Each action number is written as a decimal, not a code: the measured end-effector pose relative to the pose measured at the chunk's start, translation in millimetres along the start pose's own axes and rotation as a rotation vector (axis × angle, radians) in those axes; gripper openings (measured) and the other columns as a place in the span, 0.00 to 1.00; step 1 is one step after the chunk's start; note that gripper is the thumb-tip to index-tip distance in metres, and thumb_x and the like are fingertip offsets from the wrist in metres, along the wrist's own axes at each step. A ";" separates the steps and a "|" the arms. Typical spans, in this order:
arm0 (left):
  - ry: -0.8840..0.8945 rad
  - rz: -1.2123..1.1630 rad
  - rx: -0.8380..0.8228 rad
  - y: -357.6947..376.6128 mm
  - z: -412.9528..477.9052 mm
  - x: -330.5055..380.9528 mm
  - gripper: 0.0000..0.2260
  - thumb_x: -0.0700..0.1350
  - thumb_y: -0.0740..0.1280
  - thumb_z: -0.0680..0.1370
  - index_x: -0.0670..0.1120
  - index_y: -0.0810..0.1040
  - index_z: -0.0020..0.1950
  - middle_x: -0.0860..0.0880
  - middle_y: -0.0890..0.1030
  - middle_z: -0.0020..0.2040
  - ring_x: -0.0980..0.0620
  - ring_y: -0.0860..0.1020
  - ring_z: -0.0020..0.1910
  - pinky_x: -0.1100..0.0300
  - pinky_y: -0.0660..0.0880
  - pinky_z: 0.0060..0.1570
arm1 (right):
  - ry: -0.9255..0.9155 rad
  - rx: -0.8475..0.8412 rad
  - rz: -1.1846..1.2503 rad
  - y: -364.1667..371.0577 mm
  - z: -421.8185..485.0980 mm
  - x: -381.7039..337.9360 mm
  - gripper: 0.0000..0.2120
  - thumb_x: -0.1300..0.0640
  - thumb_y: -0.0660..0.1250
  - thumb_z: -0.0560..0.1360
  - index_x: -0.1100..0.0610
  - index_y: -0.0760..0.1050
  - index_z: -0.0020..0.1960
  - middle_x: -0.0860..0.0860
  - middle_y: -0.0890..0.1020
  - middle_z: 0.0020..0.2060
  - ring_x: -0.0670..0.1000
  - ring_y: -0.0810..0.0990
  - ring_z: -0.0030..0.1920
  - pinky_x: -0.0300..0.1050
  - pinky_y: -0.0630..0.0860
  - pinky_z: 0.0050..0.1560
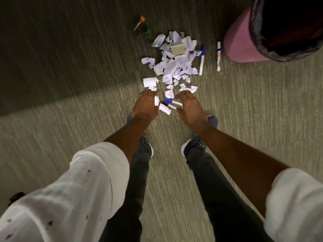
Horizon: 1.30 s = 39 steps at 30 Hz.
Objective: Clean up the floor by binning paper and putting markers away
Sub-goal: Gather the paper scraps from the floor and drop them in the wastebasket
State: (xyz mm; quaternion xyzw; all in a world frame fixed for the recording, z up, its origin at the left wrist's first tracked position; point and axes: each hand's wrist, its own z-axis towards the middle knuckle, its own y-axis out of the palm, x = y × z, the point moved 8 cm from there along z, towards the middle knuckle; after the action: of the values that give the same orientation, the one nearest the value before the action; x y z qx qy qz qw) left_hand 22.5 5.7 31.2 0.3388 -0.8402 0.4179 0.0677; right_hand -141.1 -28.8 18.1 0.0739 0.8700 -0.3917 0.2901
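Head view: the torn paper pile (172, 67) lies on the carpet (70, 119) near the pink bin (237, 42); the right hand (188, 109), fingers apart, hovers at two markers (172, 103); the left hand (145, 106) meets a paper scrap (156, 100), grip unclear.

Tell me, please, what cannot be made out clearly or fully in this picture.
Head view:
- Pink bin: cut off by the top and right edges; its inside is too dark to show contents.
- Two markers lying together: tail ends partly hidden by the right hand, and blurred.
- Left hand: fingertips hidden by its back, so a grip on paper is unclear.
- Grey block on the paper pile: too blurred to identify.
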 end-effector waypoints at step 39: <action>0.219 0.142 0.047 121.1 134.6 -109.8 0.10 0.40 0.68 0.78 0.47 0.79 0.58 0.43 0.80 0.57 0.42 0.81 0.54 0.49 0.78 0.55 | 0.242 0.337 -0.108 152.3 118.9 83.7 0.09 0.47 0.71 0.72 0.52 0.81 0.46 0.55 0.77 0.59 0.55 0.76 0.60 0.48 0.73 0.62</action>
State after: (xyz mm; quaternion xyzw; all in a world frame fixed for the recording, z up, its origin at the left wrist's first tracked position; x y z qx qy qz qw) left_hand 53.1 12.3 -178.3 0.2322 -0.8396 0.4758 0.1211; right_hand -102.4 -19.3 -188.7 0.1212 0.8235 -0.5347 0.1459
